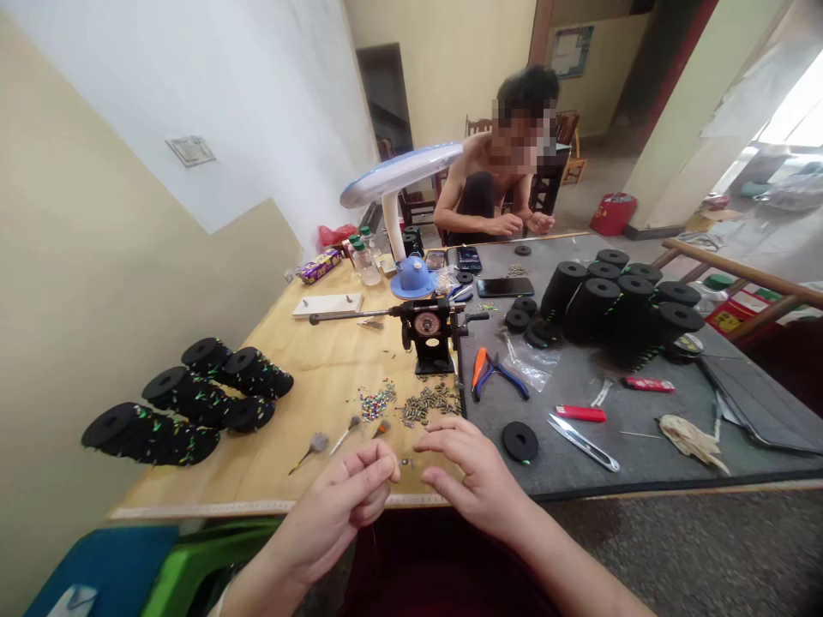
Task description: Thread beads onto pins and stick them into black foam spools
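Note:
My left hand (344,506) is at the near table edge, its fingers curled and pinched together on something too small to make out. My right hand (472,476) hovers beside it, fingers bent and loosely apart, its fingertips over the wooden tabletop (309,368). Just beyond both hands lie a pile of small metal pieces (428,404) and a scatter of coloured beads (376,403). A black disc (519,441) rests on the grey mat (643,428) to the right of my right hand.
A black hand-crank winder (429,330) stands mid-table. Orange-and-blue pliers (489,370), snips (582,441), and red lighters (580,413) lie on the mat. Black spool stacks sit left (186,403) and right (617,300). A white lamp (395,184) and a person (498,180) are at the far end.

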Motion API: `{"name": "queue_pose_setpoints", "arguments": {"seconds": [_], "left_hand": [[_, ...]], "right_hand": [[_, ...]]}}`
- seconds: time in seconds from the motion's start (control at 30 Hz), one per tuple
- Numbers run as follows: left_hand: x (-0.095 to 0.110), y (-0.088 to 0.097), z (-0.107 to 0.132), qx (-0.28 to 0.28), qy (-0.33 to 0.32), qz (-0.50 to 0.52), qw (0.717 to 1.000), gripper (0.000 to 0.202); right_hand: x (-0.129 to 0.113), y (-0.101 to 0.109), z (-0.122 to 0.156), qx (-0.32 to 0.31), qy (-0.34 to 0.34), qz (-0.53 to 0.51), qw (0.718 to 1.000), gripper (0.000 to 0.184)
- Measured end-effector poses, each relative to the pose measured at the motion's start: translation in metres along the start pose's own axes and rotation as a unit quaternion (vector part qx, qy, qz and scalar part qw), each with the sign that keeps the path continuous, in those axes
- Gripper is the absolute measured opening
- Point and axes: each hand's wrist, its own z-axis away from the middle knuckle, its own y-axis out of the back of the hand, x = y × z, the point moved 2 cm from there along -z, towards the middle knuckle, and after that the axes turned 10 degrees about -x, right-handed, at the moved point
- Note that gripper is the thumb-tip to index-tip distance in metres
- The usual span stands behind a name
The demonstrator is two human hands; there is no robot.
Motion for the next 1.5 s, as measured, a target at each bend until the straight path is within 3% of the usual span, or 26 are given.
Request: {"name": "queue_pose_setpoints", "arguments": {"seconds": [0.13, 0.3, 0.43, 0.6, 0.67, 0.77, 0.83, 1.0, 1.5], "left_hand": [[0.002, 0.000, -0.001, -0.003, 0.000, 0.022, 1.000, 0.030], [0.000, 0.003, -0.002, -0.019, 0.000, 0.052, 0.998, 0.028], [-0.001, 0.005, -0.004, -0.027, -0.013, 0.069, 0.997, 0.026], [0.001, 0.008, -0.005, -0.034, -0.012, 0.070, 0.997, 0.025], [0.002, 0.007, -0.006, -0.032, -0.010, 0.070, 0.997, 0.026], [0.004, 0.005, -0.005, -0.031, -0.010, 0.071, 0.997, 0.026], [0.004, 0.004, -0.005, -0.031, -0.011, 0.073, 0.997, 0.026], [0.003, 0.005, -0.005, -0.034, -0.011, 0.078, 0.996, 0.026], [0.006, 0.010, -0.008, -0.044, -0.049, 0.113, 0.991, 0.022]], "right_hand": [[-0.009, -0.009, -0.012, -0.011, 0.035, -0.027, 0.999, 0.007], [0.006, -0.017, -0.010, 0.017, -0.018, -0.064, 0.998, 0.014], [0.013, -0.019, -0.004, 0.012, -0.018, -0.083, 0.996, 0.015], [0.014, -0.021, 0.000, -0.005, -0.047, -0.078, 0.996, 0.006], [0.012, -0.022, -0.002, -0.005, -0.062, -0.072, 0.995, 0.012], [0.009, -0.022, -0.006, 0.002, -0.056, -0.074, 0.996, 0.015], [0.007, -0.022, -0.009, 0.007, -0.043, -0.072, 0.996, 0.006], [0.006, -0.022, -0.011, 0.027, -0.019, -0.060, 0.998, 0.020], [0.044, -0.028, 0.012, 0.055, -0.022, 0.002, 0.998, 0.008]]}}
